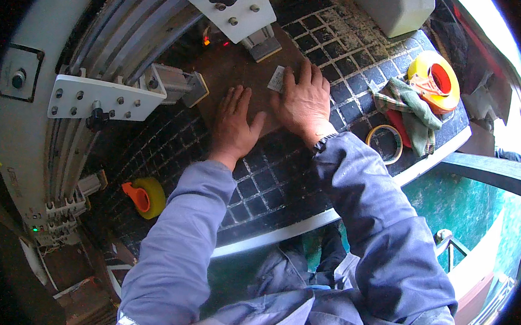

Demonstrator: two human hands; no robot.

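Note:
My left hand [234,126] lies palm down with its fingers stretched out on a brown board [218,61] at the middle of the black gridded worktop. My right hand [304,98] rests palm down on the board's right part, its fingers extended and slightly bent. A small white label [276,78] lies on the board beside my right thumb and fingertips, partly covered. Above and left of my hands are white machine plates [81,94] with metal blocks [179,84] that stand at the board's upper and left edges.
Tape rolls in dispensers [433,83] lie at the right and at the lower left [144,197], with a checked cloth [410,115] and a narrow tape roll [384,145] at the right. A white container [398,9] stands behind. The worktop's front edge [275,231] crosses below my forearms.

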